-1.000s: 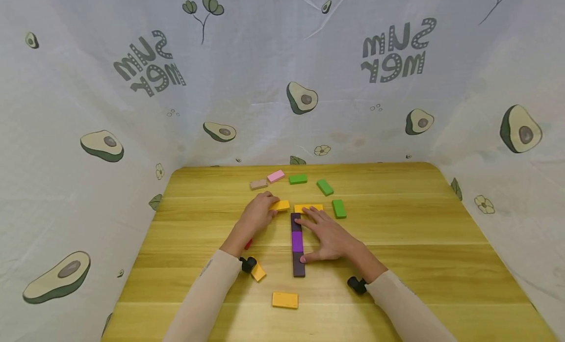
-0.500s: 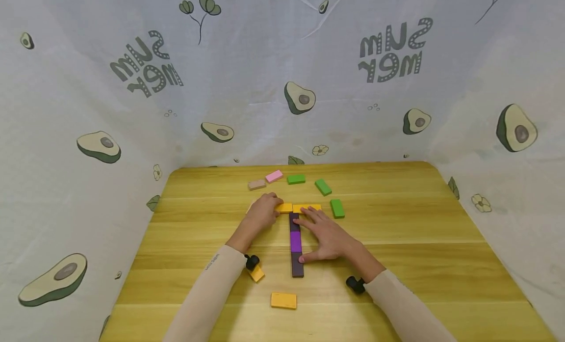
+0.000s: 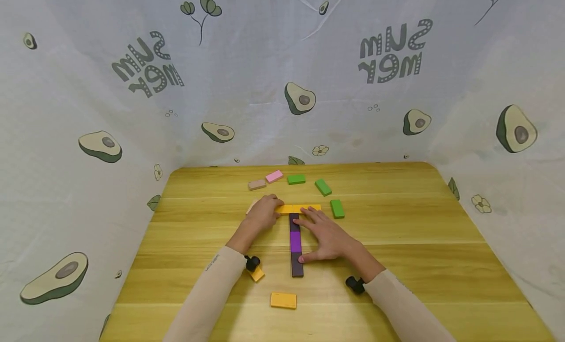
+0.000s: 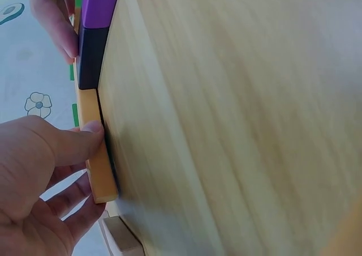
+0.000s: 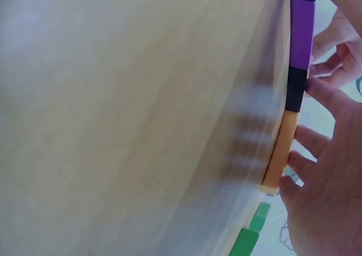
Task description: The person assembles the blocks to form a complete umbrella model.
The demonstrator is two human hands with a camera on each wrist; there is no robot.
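Observation:
My left hand (image 3: 263, 213) pinches the left end of a yellow block (image 3: 286, 210), thumb on its near side in the left wrist view. That block meets a second yellow block (image 3: 297, 207) end to end, forming a crossbar. Below runs a column: a dark block (image 3: 293, 227), a purple block (image 3: 295, 242) and another dark block (image 3: 297, 269). My right hand (image 3: 330, 239) lies spread, fingertips on the right yellow block and the upper dark one, thumb at the lower dark block. In the right wrist view its fingers look extended.
Green blocks (image 3: 337, 209) lie to the right and behind; a pink block (image 3: 274, 176) and a brownish block (image 3: 257, 185) lie at the back. A beige block (image 3: 250, 206) is partly behind my left hand. Nearer are yellow blocks (image 3: 284, 300) (image 3: 257, 275). Printed cloth surrounds the wooden table (image 3: 397, 224).
My left hand has moved the yellow block slightly right, closing the gap to the other yellow block and bringing the two into line. The right hand keeps its place. The red block is now hidden.

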